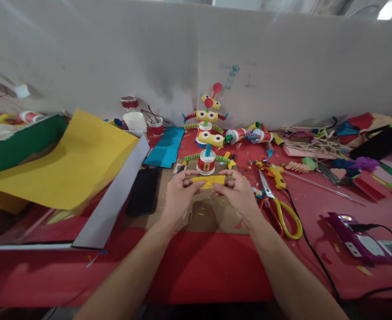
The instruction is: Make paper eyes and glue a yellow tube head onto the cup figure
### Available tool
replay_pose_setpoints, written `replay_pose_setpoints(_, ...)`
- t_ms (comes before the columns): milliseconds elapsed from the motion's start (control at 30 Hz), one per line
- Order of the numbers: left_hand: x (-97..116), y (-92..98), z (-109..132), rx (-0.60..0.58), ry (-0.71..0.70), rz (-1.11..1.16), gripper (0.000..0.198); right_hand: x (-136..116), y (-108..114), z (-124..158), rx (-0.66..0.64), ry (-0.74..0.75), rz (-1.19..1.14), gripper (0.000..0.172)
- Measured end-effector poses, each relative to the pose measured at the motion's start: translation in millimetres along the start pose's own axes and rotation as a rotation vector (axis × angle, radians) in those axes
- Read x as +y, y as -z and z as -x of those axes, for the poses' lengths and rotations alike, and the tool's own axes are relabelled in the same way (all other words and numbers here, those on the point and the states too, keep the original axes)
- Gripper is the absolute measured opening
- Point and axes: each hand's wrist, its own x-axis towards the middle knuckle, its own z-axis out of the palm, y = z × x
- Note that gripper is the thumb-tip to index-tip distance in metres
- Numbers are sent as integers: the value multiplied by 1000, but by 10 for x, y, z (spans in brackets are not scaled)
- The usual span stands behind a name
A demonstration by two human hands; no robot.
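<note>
Between both hands is a small strip of yellow paper [212, 179], pinched at each end over a brown cardboard sheet [196, 222]. My left hand [180, 193] grips its left end between thumb and fingers, and my right hand [239, 191] does the same on the right. Just beyond the strip stands a paper-cup figure [206, 162] with a yellow tube head, round eyes and green folded-paper arms. Similar figures [206, 116] stand in a row behind it. Parts of the fingers are hidden behind the paper.
To the left are an open box [95, 218] with a yellow sheet [72, 164] across it, a phone [143, 191] and blue paper [165, 146]. Yellow-handled scissors [287, 218], a glue gun [276, 175] and a purple power strip [359, 240] with a cord lie right. A white wall [99, 58] rises behind.
</note>
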Motion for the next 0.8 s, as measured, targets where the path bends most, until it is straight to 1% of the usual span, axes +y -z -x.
replay_pose_setpoints(100,28,92,-50,21,3,-17,31,-55,107,-40,34,16,40,30)
replay_pose_setpoints(200,52,147,-64,-33,39,-20,32,-83,185,-69,129,80,66,26)
replay_pose_setpoints(233,57,149,-58,-52,47,-11,33,-80,190,-70,135,96,66,27)
replay_pose_setpoints(267,61,144,-48,-62,52,-2,34,-70,183,-68,108,105,69,30)
replay_pose_setpoints(333,70,126,-29,-90,72,-11,36,-38,141,-56,-28,108,109,36)
replay_pose_setpoints(367,76,117,-22,-117,81,-44,38,-24,113,-49,-102,110,158,37)
replay_pose_setpoints(400,83,111,-19,-157,82,-104,39,-17,86,-42,-149,123,224,34)
replay_pose_setpoints(433,90,108,-20,-200,66,-185,37,-23,62,-34,-175,146,306,29)
replay_pose_setpoints(500,105,109,-28,-276,2,-370,24,-80,39,-8,-196,210,501,23)
replay_pose_setpoints(567,112,116,-38,-324,-52,-513,9,-193,70,44,-216,260,672,27)
replay_pose_setpoints(600,111,121,-41,-330,-62,-550,8,-258,115,83,-226,269,732,29)
replay_pose_setpoints(633,109,127,-44,-322,-62,-561,10,-319,184,132,-214,268,783,30)
replay_pose_setpoints(700,101,141,-50,-275,-28,-510,12,-399,389,262,-128,231,904,28)
replay_pose_setpoints(733,97,146,-53,-232,-3,-453,14,-407,518,339,-46,187,1017,28)
replay_pose_setpoints(800,94,152,-56,-157,58,-318,19,-351,785,500,106,34,1293,30)
